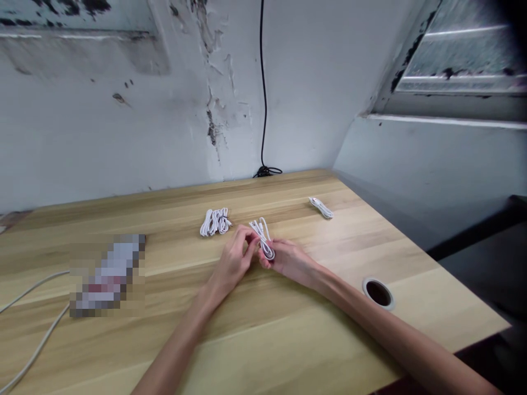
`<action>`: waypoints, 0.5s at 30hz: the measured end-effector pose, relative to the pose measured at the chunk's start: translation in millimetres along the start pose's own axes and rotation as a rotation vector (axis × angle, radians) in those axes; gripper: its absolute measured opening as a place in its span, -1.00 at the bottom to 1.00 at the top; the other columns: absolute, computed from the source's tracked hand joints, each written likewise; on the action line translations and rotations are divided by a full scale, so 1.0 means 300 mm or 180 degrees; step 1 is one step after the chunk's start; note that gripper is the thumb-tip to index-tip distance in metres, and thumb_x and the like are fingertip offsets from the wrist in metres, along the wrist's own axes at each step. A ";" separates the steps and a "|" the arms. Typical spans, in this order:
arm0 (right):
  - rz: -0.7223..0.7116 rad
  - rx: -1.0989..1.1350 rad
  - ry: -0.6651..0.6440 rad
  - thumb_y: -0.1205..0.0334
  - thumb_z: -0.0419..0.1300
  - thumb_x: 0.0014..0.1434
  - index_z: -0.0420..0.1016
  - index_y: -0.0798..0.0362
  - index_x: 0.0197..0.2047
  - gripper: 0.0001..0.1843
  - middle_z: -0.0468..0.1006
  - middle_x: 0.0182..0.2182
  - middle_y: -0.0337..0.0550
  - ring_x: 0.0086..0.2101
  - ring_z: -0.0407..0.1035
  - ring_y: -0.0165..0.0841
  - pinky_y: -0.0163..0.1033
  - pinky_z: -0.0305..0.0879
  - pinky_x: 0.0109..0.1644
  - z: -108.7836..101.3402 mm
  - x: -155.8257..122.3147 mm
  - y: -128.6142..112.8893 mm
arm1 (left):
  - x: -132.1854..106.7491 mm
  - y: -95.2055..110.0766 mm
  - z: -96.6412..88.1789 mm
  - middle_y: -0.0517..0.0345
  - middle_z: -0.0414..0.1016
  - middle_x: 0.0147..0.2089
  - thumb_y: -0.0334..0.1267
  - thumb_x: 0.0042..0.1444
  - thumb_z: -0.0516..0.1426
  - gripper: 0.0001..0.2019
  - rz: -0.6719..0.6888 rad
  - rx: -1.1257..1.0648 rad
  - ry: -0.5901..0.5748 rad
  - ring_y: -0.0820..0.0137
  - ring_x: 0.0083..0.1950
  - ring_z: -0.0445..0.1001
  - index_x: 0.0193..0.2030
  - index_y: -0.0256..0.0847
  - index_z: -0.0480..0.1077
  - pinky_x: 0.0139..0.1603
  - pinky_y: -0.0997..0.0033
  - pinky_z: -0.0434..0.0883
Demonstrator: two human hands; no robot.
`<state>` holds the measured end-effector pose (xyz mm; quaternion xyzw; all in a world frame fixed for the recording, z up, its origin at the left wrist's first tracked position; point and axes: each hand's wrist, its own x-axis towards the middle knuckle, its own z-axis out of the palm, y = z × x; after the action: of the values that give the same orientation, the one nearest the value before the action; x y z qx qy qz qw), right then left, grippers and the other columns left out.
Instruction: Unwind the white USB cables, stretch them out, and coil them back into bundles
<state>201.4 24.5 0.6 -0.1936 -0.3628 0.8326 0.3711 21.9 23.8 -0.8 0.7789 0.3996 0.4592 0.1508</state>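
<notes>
A looped white cable (267, 249) is held up over the middle of the table, its loops standing above my fingers. My right hand (288, 259) is closed round its lower part. My left hand (240, 249) touches its left side, thumb and fingertips pinched together there. Whatever lies between those left fingertips is too small to make out. Several bundled white cables (214, 221) lie side by side just beyond my left hand. Another folded white cable (321, 208), tied up, rests farther back to the right.
A blurred-out device (109, 277) lies on the left of the wooden table (173, 340), with a pale cord (39, 343) near it. A round cable hole (377, 293) is at the right. Black cable (267, 170) is coiled at the back against the wall.
</notes>
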 end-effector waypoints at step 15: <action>0.0214 0.0794 -0.0339 0.45 0.16 0.18 0.25 0.08 -0.40 -0.81 0.12 -0.47 -0.29 -0.50 -0.01 -0.49 -0.37 0.15 -0.39 -0.011 -0.022 -0.040 | -0.002 -0.001 -0.006 0.13 0.36 -0.22 -0.31 0.35 0.04 -0.93 0.0127 0.0348 0.0409 0.37 -0.19 0.38 -0.20 -0.18 0.28 -0.10 0.35 0.36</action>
<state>213.4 26.5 7.9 -0.1135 -0.2690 0.8923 0.3444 20.3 23.2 -0.4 0.7627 0.4174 0.4886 0.0730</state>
